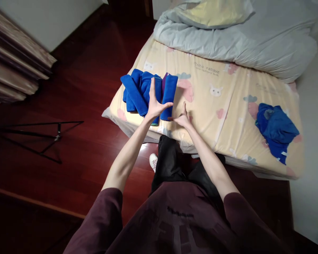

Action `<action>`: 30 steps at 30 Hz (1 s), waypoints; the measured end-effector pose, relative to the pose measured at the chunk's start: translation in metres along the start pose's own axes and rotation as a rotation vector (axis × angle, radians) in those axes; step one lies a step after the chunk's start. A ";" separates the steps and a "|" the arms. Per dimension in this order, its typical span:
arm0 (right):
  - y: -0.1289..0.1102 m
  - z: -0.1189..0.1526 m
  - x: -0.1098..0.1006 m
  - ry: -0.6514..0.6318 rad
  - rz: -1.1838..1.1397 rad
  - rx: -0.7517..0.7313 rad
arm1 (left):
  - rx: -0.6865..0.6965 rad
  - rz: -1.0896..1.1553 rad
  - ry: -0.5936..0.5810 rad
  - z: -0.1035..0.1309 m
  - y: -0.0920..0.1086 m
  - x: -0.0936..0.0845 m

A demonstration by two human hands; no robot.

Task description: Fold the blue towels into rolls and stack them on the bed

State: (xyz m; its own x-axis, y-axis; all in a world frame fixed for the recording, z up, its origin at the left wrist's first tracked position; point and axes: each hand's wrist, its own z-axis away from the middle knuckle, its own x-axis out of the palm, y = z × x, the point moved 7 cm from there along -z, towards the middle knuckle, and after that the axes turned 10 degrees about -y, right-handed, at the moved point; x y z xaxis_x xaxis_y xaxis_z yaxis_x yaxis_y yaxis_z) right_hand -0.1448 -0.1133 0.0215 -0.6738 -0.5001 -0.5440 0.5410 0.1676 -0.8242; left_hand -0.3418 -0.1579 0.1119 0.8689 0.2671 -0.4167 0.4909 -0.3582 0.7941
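Several folded blue cloth pieces (134,92), perhaps towels or clothes, lie overlapping near the bed's left front corner. A narrow folded blue strip (169,93) lies at their right end, with a bit of purple cloth (164,83) beside it. My left hand (155,104) is over the right part of the pile, thumb stretched toward the strip and fingers extended. At the near right of that strip is my right hand (183,118), thumb and fingers apart. Neither hand grips anything; whether they touch the cloth I cannot tell.
A crumpled blue garment (277,128) with a white tag lies on the bed (201,102) at right. A grey quilt (241,44) and a yellow pillow (214,14) are at the far side. Black tripod legs (42,137) stand on the left floor, near a curtain (13,56).
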 end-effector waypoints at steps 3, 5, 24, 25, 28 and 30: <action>0.006 0.024 0.009 -0.059 -0.022 0.040 | -0.032 -0.142 -0.121 -0.001 -0.004 0.025; 0.010 0.061 0.011 -0.094 -0.011 -0.024 | -0.056 -0.246 -0.258 0.000 -0.007 0.050; 0.286 0.360 -0.347 0.596 0.428 0.600 | -0.373 -0.707 -0.510 0.026 -0.076 0.106; 0.291 0.356 -0.362 0.579 0.445 0.653 | -0.388 -0.694 -0.482 0.025 -0.078 0.103; 0.301 0.341 -0.399 0.510 0.473 0.747 | -0.414 -0.678 -0.439 0.021 -0.082 0.098; 0.306 0.331 -0.421 0.484 0.463 0.755 | -0.411 -0.693 -0.433 0.018 -0.082 0.098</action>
State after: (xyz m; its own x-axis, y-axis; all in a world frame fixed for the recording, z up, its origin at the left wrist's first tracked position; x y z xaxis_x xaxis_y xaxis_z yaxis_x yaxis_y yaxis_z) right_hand 0.4708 -0.1322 0.0509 -0.3579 -0.0956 -0.9288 0.8655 -0.4073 -0.2916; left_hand -0.2961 -0.1182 -0.0020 0.3761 -0.0849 -0.9227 0.9226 0.1261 0.3645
